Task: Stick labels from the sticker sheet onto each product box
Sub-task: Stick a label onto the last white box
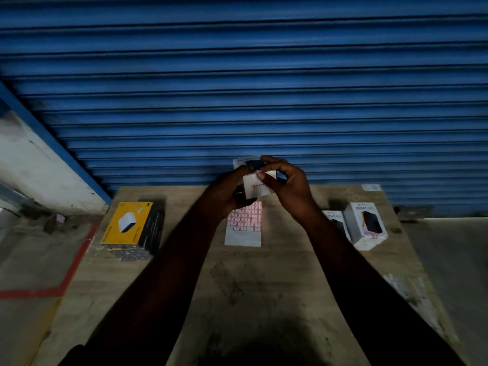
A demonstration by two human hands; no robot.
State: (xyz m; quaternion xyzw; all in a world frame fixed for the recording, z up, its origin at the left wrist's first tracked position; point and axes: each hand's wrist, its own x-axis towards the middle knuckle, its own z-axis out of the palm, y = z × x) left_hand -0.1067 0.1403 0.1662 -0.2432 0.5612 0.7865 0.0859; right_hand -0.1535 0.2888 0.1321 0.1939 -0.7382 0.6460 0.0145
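A dim scene is shown, brightest low on the blue shutter (264, 143). The left hand (227, 192) and right hand (290, 191) are rendered nearly black, and the worktop (253, 276) is shadowed at its near end. Slats are bowed by wide-angle distortion.

Table (264, 273): bare wood, matt, scuffed and stained, rough-looking. Shutter (264, 75) at 12 o'clock: ribbed metal, blue paint, dull sheen. Sticker sheet (244, 231), just past centre toward 12: thin white paper, matt, red-printed labels. Held box (257, 187) above it: white card, smooth, satin. Yellow box (126, 224) at 9 o'clock: printed card, smooth, low gloss. White boxes (367, 225) at 3 o'clock: printed card, smooth, faint gloss. Floor (449, 260) at 3: concrete, matt, gritty. Wall (34, 165) at 10: painted plaster, chalky, chipped.
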